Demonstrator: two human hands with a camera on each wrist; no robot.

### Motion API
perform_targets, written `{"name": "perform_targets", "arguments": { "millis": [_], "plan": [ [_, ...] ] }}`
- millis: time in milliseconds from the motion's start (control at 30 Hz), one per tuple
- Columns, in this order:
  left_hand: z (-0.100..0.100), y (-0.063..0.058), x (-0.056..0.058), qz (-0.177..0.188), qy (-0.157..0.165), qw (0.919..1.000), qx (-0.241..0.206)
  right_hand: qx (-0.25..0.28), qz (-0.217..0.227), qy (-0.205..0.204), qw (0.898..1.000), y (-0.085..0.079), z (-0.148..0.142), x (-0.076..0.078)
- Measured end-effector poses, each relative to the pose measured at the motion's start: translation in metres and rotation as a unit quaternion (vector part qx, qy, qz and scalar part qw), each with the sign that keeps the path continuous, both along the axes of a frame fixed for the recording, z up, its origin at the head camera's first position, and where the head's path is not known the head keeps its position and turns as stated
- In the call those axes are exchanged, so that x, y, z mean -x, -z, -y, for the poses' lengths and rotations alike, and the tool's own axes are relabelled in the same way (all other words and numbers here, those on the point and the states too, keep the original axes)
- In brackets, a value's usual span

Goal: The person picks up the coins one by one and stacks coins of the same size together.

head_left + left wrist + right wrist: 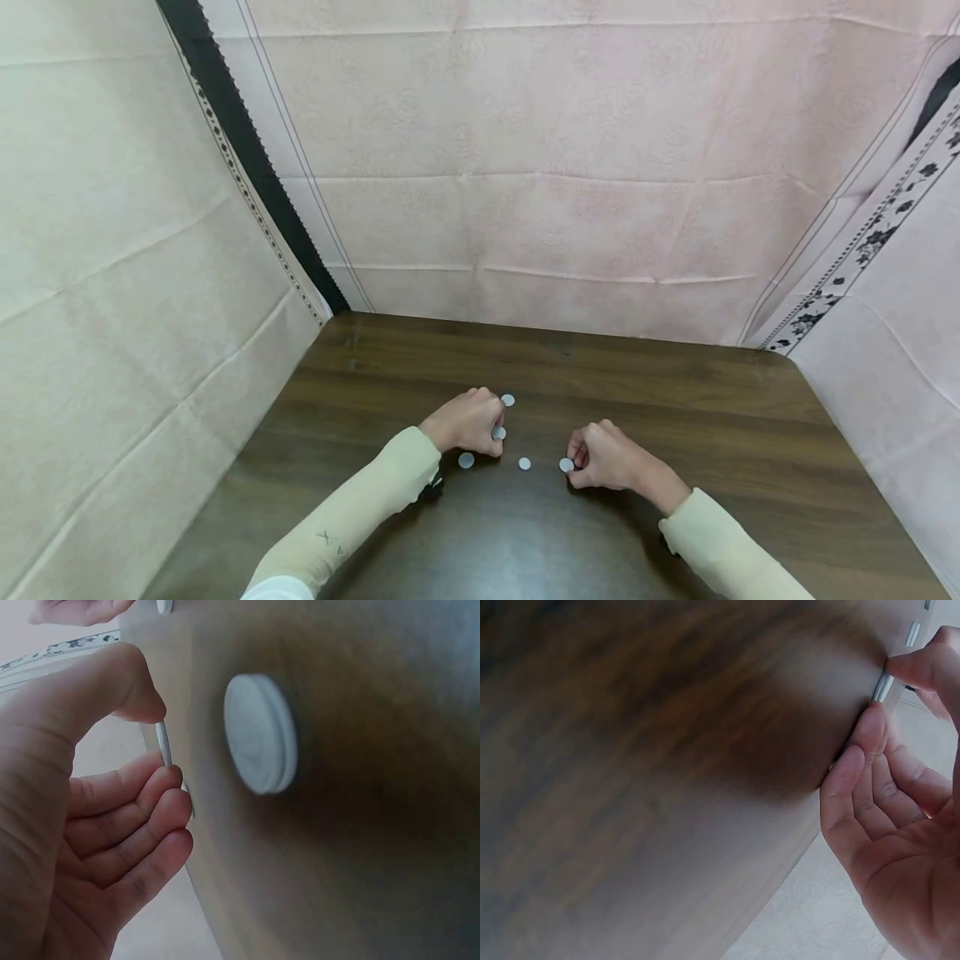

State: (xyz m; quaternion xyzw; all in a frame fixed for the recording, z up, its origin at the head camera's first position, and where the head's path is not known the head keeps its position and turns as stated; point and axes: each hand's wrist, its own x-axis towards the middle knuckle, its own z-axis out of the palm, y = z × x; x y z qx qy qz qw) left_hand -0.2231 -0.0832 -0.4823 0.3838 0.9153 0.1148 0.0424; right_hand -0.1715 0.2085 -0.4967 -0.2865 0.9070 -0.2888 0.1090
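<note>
Several pale silvery coins lie on the dark wooden table. My left hand (468, 421) pinches one coin (498, 432) between thumb and fingertips; in the left wrist view this coin (163, 742) shows edge-on, the other fingers curled below. Nearer to me lies another coin (467, 460), just under the left wrist; the left wrist view shows a stack of two coins (259, 735). On the right, my right hand (609, 457) holds a coin (566, 465) by its edges between thumb and fingertips, low at the tabletop. In the right wrist view its edge (882, 686) looks doubled.
Between the hands sits a coin (524, 463). One more coin (508, 400) is just beyond the left knuckles. The brown table (675, 383) is bordered at the back by a pale cloth (540, 225), with more cloth hanging on both sides.
</note>
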Motion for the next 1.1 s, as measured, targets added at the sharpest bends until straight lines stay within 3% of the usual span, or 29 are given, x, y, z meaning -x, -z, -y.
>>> {"name": "perform_targets", "arguments": {
  "millis": [733,1100],
  "plan": [
    [0.002,0.011,-0.009,-0.017,0.008,0.9998,-0.012,0.010,0.021,0.006,1.000,-0.004,-0.001,0.001],
    [0.002,0.009,-0.011,0.021,-0.005,0.9995,-0.024,-0.012,0.049,-0.014,0.999,-0.020,-0.001,0.017]
  ]
}}
